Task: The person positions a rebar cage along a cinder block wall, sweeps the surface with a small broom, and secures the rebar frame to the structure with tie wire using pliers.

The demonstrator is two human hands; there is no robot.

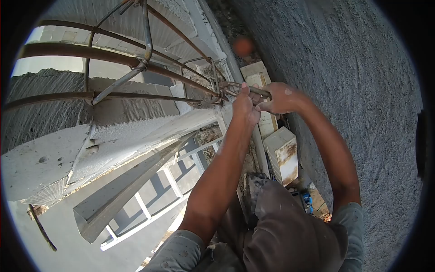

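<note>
Several rusty steel bars (167, 70), tied with bent metal loops, run from the left to a block corner near the centre. At that corner my left hand (246, 106) has its fingers wrapped round a metal tool (258, 91) with a rod-like handle. My right hand (282, 98) grips the same tool from the right. The tool's far end touches or lies very close to the bar ends. Where exactly its tip sits among the bars is too small to tell.
A rough grey wall (362, 90) rises on the right. Below are a white ladder (145, 206), a metal channel (127, 186), pale blocks (282, 149) and a blue item (308, 202). An orange round object (243, 46) lies beyond my hands. Concrete blocks (131, 102) stand at left.
</note>
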